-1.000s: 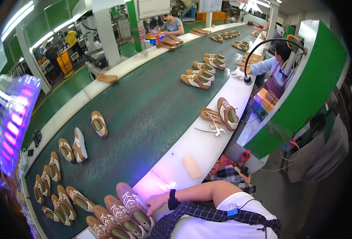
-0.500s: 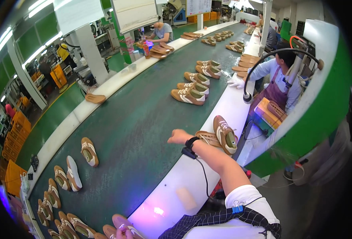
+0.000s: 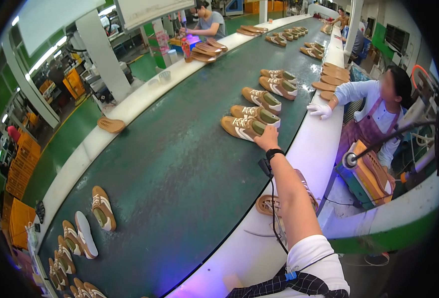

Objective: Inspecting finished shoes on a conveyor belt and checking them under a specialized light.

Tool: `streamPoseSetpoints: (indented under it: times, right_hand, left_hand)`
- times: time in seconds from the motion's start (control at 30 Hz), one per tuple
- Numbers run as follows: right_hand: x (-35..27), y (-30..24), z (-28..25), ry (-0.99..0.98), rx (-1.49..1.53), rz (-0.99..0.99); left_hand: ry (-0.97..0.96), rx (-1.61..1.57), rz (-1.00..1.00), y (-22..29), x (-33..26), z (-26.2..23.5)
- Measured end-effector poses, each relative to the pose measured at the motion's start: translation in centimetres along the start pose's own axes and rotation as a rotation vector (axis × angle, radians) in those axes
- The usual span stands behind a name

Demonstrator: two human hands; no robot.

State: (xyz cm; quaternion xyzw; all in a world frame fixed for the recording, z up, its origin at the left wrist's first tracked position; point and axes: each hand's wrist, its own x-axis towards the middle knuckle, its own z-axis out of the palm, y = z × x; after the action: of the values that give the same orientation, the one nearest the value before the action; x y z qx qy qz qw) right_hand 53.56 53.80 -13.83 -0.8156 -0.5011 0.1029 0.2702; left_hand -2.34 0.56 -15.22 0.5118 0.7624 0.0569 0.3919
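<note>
— Two hands to account for, and we only see one: our right hand (image 3: 267,141) is stretched out over the dark green conveyor belt (image 3: 179,164), fingers curled down onto the heel of the nearest tan sneaker (image 3: 242,128). Whether they have closed round it we cannot tell.

— And our left hand?

— Out of the view altogether.

— Where does that sneaker sit?

— On the belt, close to its right-hand edge, lying side by side with a second tan sneaker (image 3: 255,114) just behind it. Two further pairs (image 3: 270,92) lie beyond, up the belt.

— Anything nearer to us?

— One sneaker (image 3: 275,202) rests on the white tabletop (image 3: 319,144) that borders the belt, partly hidden under our forearm. More sneakers (image 3: 87,226) crowd the lower left of the belt.

— Other people?

— A co-worker in a pink apron (image 3: 373,121) stands to the right, a white-gloved hand (image 3: 320,110) laid on the white tabletop.
</note>
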Motion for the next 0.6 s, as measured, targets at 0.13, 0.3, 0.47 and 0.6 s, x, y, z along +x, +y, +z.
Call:
streamPoseSetpoints:
  times: [0.13,0.3,0.47,0.6]
  right_hand:
    - [2.6,0.9,1.3,0.048,-0.105,0.024]
    - [4.4,-0.6,0.3,-0.116,-0.319,-0.007]
    - [3.5,-1.2,1.5,-0.166,-0.307,-0.046]
    - [3.2,-0.5,2.1,-0.279,-0.006,0.03]
  left_hand:
    - [-0.034,-0.003,-0.071,0.2,1.9,0.2]
    - [-0.062,0.029,-0.158,0.4,3.6,0.3]
    - [-0.086,0.048,-0.203,0.5,4.4,0.6]
    - [-0.085,0.066,-0.215,-0.3,4.6,0.9]
